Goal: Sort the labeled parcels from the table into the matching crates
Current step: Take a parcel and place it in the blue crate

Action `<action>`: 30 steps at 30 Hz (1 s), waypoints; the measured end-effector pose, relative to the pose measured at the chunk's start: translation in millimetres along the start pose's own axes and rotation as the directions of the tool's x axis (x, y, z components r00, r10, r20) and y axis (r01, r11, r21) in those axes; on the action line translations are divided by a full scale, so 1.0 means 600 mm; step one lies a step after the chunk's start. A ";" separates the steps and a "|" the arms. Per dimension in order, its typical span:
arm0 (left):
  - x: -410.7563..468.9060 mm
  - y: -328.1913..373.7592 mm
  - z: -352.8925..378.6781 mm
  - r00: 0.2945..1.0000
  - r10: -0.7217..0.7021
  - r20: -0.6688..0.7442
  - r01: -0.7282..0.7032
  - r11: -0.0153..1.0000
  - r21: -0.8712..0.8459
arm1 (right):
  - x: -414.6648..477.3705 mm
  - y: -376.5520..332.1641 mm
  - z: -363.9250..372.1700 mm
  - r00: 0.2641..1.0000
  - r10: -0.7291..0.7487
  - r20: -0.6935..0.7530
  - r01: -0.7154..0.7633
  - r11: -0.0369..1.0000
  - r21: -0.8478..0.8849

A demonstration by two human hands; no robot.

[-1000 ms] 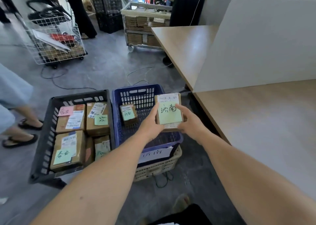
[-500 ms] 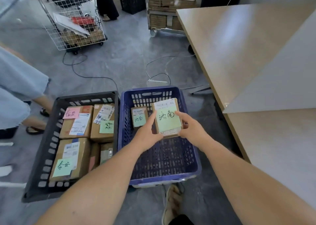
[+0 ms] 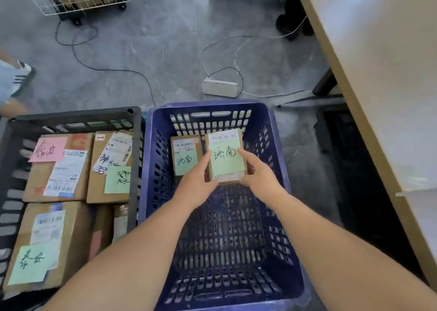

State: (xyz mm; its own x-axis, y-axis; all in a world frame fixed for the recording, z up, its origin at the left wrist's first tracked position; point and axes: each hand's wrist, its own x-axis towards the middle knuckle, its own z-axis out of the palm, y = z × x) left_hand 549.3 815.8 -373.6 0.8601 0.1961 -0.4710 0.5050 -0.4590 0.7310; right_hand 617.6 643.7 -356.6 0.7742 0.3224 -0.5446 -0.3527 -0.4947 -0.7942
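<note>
crates: 2, black crate left with 4+ boxes, blue crate right with 1 loose parcel at its far end | left hand + right hand both grip the green-note parcel between them, in the blue crate, right beside the loose one

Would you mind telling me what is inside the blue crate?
The crate holds one green-noted parcel at its far end. Left hand and right hand hold a second parcel there, hiding the floor beneath.
</note>
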 end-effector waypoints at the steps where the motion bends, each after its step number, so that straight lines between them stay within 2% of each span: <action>1: 0.018 -0.014 0.002 1.000 -0.006 0.007 0.006 1.000 0.006 | 0.018 0.009 0.008 1.000 0.004 -0.003 -0.004 1.000 -0.002; 6: 0.100 -0.066 0.020 1.000 -0.013 0.003 0.013 0.997 0.073 | 0.102 0.051 0.036 1.000 0.017 -0.013 -0.017 1.000 0.022; 15: 0.202 -0.127 0.051 0.996 -0.041 -0.076 0.066 0.934 0.351 | 0.232 0.118 0.074 0.999 0.017 -0.045 -0.016 1.000 0.005; 20: 0.214 -0.159 0.065 0.988 0.136 -0.072 -0.078 0.846 0.528 | 0.268 0.145 0.094 0.999 0.021 -0.025 -0.023 0.996 -0.092; 23: 0.216 -0.171 0.069 0.992 0.103 -0.070 -0.042 0.806 0.591 | 0.275 0.154 0.104 1.000 0.024 -0.004 -0.024 0.978 -0.206; 26: 0.216 -0.165 0.065 0.996 0.075 -0.046 -0.034 0.811 0.584 | 0.276 0.146 0.104 0.999 0.021 0.028 -0.011 0.944 -0.330; 30: 0.198 -0.143 0.046 0.997 0.051 -0.055 -0.018 0.873 0.487 | 0.251 0.117 0.097 0.995 -0.005 -0.103 -0.047 0.868 -0.494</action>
State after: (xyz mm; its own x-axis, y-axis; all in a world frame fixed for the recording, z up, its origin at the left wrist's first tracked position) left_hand 605.7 854.4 -506.1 0.8873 0.2194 -0.4055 0.3901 -0.8263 0.4064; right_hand 678.9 704.4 -510.4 0.8259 0.2400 -0.5103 -0.0829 -0.8434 -0.5309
